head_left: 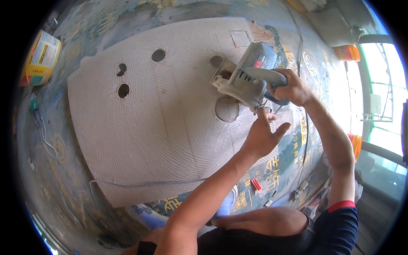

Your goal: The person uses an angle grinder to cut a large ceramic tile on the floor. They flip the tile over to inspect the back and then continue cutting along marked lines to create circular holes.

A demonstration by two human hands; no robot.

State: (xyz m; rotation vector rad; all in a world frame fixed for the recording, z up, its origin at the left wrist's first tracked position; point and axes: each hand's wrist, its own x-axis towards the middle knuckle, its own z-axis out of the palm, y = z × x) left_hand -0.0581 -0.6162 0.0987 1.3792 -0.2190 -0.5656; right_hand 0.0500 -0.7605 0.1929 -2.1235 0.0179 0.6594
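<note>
A dusty grey-blue hand-held circular saw (257, 57) is tilted over a large pale slab (170, 123) with a finely ridged face. My right hand (293, 87) is closed round the saw's handle. At the saw's lower edge, the fingers of my left hand (264, 134) touch it, with the thumb stretched away from them; the fingertips are partly hidden. Several round holes (158, 55) go through the slab. Just below the saw, a circular groove (226, 109) surrounds a disc still in place. A rectangular outline (240, 38) marks the slab's far right corner.
A grey cord (153, 183) crosses the slab's near edge, and a dark cable (302, 140) runs along the right. At left are a yellow bucket (41, 57) and a teal-ended power tool (35, 106). A small red object (256, 184) lies near my knee.
</note>
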